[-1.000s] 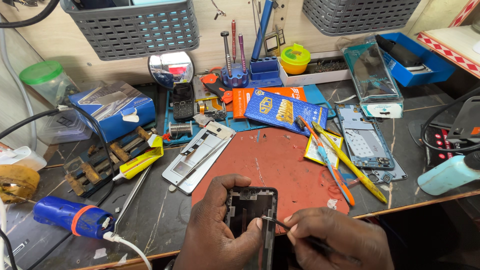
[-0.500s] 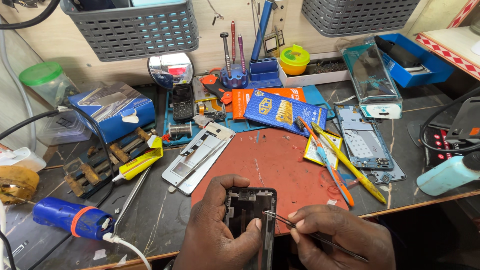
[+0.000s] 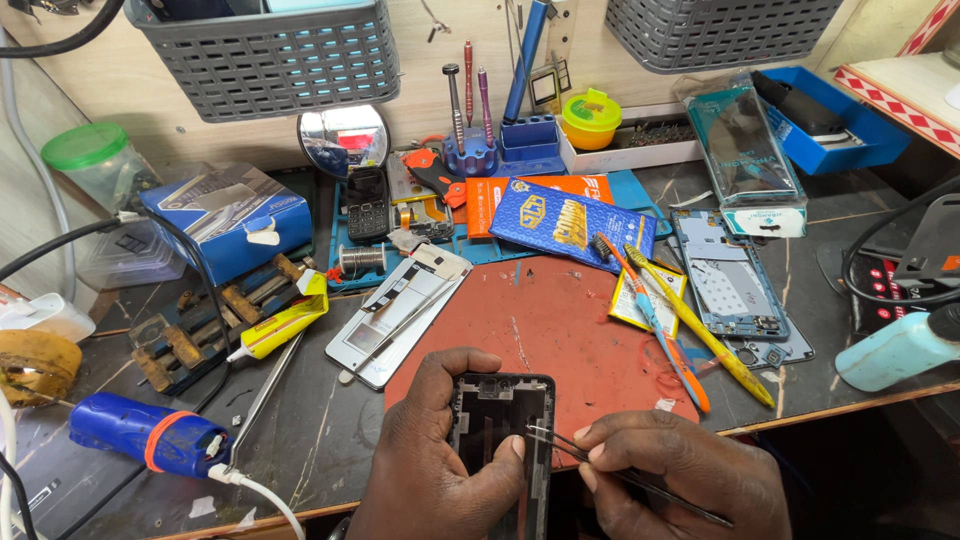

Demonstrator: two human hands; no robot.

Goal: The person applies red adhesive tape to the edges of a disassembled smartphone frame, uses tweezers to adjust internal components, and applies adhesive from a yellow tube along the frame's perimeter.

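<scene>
A dark, scratched counter with a wooden front edge stands against a pale beige wall. Two grey plastic baskets hang on that wall, under bright, even light.

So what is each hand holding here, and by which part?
The left hand grips the opened phone by its long side edges. The right hand pinches the tweezers at mid-shaft, tips at the phone's right edge.
</scene>
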